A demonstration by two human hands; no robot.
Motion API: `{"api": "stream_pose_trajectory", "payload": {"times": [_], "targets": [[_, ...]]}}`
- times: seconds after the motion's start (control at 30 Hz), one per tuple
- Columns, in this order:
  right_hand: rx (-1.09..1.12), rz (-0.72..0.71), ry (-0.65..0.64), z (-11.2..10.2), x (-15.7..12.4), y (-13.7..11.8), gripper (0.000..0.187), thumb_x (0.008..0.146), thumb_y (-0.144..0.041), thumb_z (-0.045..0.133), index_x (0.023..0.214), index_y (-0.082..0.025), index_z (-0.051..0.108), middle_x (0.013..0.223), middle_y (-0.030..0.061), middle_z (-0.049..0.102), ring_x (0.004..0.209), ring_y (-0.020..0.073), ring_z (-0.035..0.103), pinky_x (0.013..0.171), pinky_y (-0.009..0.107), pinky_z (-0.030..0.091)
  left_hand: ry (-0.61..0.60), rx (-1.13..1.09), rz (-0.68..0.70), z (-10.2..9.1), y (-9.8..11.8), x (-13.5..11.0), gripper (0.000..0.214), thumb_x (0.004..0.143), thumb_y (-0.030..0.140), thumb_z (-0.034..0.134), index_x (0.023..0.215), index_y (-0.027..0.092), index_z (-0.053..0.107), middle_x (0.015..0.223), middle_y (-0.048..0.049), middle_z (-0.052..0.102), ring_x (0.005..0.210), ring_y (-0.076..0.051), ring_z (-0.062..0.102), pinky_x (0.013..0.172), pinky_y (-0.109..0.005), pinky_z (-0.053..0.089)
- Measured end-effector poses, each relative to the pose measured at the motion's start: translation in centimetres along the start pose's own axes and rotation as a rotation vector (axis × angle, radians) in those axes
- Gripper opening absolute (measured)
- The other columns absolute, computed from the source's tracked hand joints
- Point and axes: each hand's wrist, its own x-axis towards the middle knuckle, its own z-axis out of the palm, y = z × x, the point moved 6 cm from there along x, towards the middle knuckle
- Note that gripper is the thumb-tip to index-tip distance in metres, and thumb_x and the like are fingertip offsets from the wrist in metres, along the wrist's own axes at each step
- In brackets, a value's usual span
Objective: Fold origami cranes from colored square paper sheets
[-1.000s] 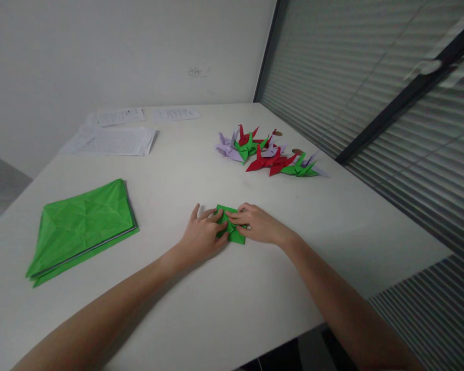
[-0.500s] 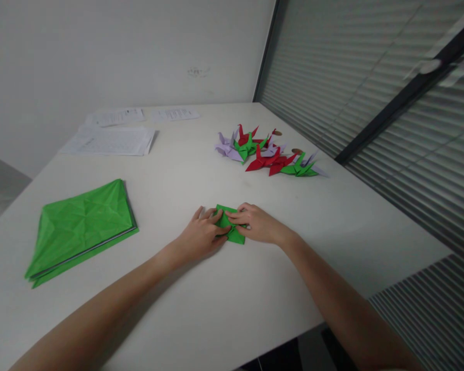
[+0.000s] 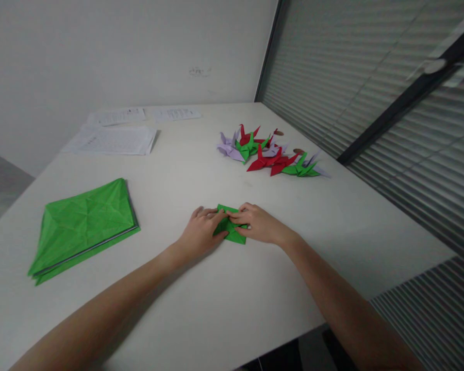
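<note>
Center: left hand (image 3: pixel 200 231), thumb and forefinger apart, on green paper (image 3: pixel 236 237); right hand (image 3: pixel 260 223) on it too, grip can't tell. Cranes (image 3: pixel 269 162) upper right, green stack (image 3: pixel 87 219) left.

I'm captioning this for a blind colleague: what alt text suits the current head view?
A left hand and right hand touch a small folded green paper on a white table. Larger creased green paper lies to the left; red, green and lilac origami birds sit farther back, right of center.
</note>
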Motion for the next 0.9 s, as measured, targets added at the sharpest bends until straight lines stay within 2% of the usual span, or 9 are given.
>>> {"api": "stream_pose_trajectory", "payload": {"times": [0.1, 0.23, 0.3, 0.4, 0.5, 0.57, 0.77, 0.9], "targets": [[0.003, -0.007, -0.001, 0.02, -0.04, 0.05, 0.029, 0.085, -0.016, 0.063, 0.111, -0.024, 0.071, 0.118, 0.0025, 0.07, 0.102, 0.0222, 0.055, 0.093, 0.039, 0.049, 0.002, 0.0, 0.002, -0.12, 0.01, 0.0, 0.042, 0.083, 0.034, 0.068, 0.121, 0.02, 0.061, 0.118, -0.0097, 0.068, 0.112, -0.028, 0.061, 0.103, -0.051, 0.041], [0.003, -0.002, 0.008, -0.04, -0.1, 0.07, 0.03, 0.086, -0.017, 0.062, 0.114, -0.024, 0.07, 0.12, 0.0026, 0.069, 0.104, 0.022, 0.055, 0.094, 0.038, 0.048, 0.016, 0.001, 0.061, -0.05, 0.23, 0.1, 0.019, 0.089, 0.035, 0.06, 0.102, 0.024, 0.07, 0.117, -0.006, 0.069, 0.112, -0.026, 0.06, 0.102, -0.051, 0.041], [0.002, -0.002, 0.014, -0.11, -0.09, 0.0, 0.029, 0.086, -0.016, 0.061, 0.112, -0.025, 0.071, 0.119, 0.0023, 0.069, 0.103, 0.0217, 0.056, 0.094, 0.038, 0.049, 0.031, 0.01, 0.063, 0.05, 0.17, 0.18, 0.017, 0.091, 0.031, 0.058, 0.098, 0.025, 0.072, 0.112, -0.0055, 0.07, 0.109, -0.025, 0.061, 0.101, -0.049, 0.042], [-0.011, -0.006, 0.009, -0.17, -0.06, -0.17, 0.027, 0.086, -0.015, 0.06, 0.108, -0.025, 0.072, 0.118, 0.0027, 0.069, 0.102, 0.0219, 0.056, 0.094, 0.039, 0.049, 0.058, 0.039, 0.05, 0.11, 0.0, 0.26, 0.016, 0.091, 0.028, 0.059, 0.098, 0.024, 0.073, 0.112, -0.0061, 0.069, 0.106, -0.025, 0.061, 0.097, -0.046, 0.046], [-0.023, -0.005, 0.003, -0.17, -0.07, -0.24, 0.026, 0.086, -0.015, 0.06, 0.107, -0.023, 0.072, 0.118, 0.0041, 0.069, 0.102, 0.0223, 0.057, 0.093, 0.04, 0.049, 0.069, 0.055, 0.067, 0.0, -0.08, 0.35, 0.017, 0.09, 0.029, 0.06, 0.098, 0.024, 0.074, 0.127, -0.0083, 0.062, 0.11, -0.026, 0.059, 0.097, -0.046, 0.046], [-0.027, -0.005, 0.003, -0.11, -0.12, -0.21, 0.026, 0.086, -0.015, 0.06, 0.108, -0.022, 0.072, 0.118, 0.0043, 0.069, 0.101, 0.0227, 0.056, 0.093, 0.04, 0.05, 0.049, 0.065, 0.079, -0.08, -0.13, 0.47, 0.017, 0.089, 0.03, 0.061, 0.098, 0.025, 0.075, 0.134, -0.0085, 0.058, 0.115, -0.027, 0.057, 0.1, -0.048, 0.044], [-0.029, -0.007, 0.014, -0.01, -0.21, -0.1, 0.028, 0.087, -0.016, 0.06, 0.112, -0.022, 0.071, 0.117, 0.0052, 0.069, 0.102, 0.0224, 0.057, 0.093, 0.039, 0.05, -0.017, 0.113, 0.049, -0.21, -0.38, 0.74, 0.018, 0.089, 0.034, 0.061, 0.1, 0.029, 0.074, 0.131, -0.0053, 0.061, 0.121, -0.031, 0.052, 0.106, -0.061, 0.034], [-0.03, -0.01, 0.018, -0.02, -0.15, -0.1, 0.025, 0.087, -0.017, 0.059, 0.109, -0.021, 0.072, 0.115, 0.0068, 0.07, 0.1, 0.0222, 0.056, 0.092, 0.04, 0.05, 0.001, 0.088, 0.087, 0.0, -0.11, 0.57, 0.018, 0.09, 0.031, 0.06, 0.102, 0.026, 0.072, 0.136, -0.0054, 0.058, 0.122, -0.029, 0.051, 0.107, -0.056, 0.036]]}}
